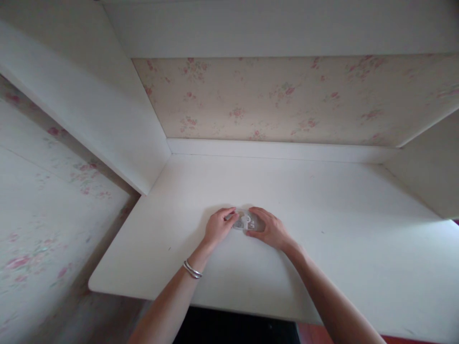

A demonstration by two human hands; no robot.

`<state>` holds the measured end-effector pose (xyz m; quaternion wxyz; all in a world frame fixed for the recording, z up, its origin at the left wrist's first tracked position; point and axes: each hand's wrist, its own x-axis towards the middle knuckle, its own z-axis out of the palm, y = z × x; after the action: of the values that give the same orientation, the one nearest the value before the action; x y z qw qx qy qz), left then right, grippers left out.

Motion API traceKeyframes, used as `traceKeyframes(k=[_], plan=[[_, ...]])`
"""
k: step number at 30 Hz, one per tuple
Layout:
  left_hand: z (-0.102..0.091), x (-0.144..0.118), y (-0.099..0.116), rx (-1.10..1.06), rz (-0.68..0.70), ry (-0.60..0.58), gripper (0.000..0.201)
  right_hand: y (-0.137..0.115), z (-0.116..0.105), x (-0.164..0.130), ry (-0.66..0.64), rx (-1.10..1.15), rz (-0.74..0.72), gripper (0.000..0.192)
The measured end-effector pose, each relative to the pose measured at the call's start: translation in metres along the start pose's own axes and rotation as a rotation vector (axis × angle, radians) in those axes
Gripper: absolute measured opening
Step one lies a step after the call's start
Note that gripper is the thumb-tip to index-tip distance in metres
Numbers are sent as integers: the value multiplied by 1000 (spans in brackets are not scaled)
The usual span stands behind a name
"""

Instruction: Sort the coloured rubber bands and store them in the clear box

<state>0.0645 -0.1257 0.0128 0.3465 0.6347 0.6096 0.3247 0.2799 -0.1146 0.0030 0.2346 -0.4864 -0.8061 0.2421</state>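
Note:
A small flat clear packet or case (245, 220) with white markings lies on the white desk, between my two hands. Its exact kind is too small to make out. My left hand (221, 225) grips its left end, thumb and fingers pressed together on the edge. Around the right end, my right hand (267, 228) has its thumb at the near side and its fingers at the far side. A silver bangle (192, 270) circles my left wrist.
The white desk (344, 267) has a rounded front left corner. White panels rise at the left (89, 100) and right (426, 167), with floral wallpaper (265, 102) behind. Below the front edge is something black (236, 327).

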Motion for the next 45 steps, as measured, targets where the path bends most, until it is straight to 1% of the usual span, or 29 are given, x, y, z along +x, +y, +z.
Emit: traceKeyframes(k=[2,7,11,14,18,24,27,29,31,33,34,40,45], plan=[[2,2,0,22,28,23,40,1,0,1,-5,-4,10,69],[1,2,0,65,112,21,35,2,1,1,-4,-18,5,70],[1,1,0,105,148,21,34,2,2,1,3,-22,-13,72],[2,-1,1,124,167,27,34,1,1,1,6,-9,-25,68],[3,-2,1,130,161,-14,35,0,0,2,26,15,-13,61],[3,0,2,143,142,-58,36,-6,-1,3,46,24,-15,61],[-1,2,-1,118,144,-111,36,-8,-2,4,27,20,-14,61],[-6,3,-4,96,151,-174,40,-8,-4,5,13,21,-4,62],[-11,4,-8,84,177,-237,54,-8,-6,7,-11,24,-4,62],[-14,5,-10,88,204,-265,68,-9,-9,9,-46,23,-19,63],[-15,5,-11,93,212,-264,71,-9,-11,10,-64,20,-29,63],[-12,4,-11,109,224,-239,71,-17,-21,15,-113,-33,-56,59],[-13,4,-12,71,229,-229,72,-22,-21,7,-118,-117,-79,56]])
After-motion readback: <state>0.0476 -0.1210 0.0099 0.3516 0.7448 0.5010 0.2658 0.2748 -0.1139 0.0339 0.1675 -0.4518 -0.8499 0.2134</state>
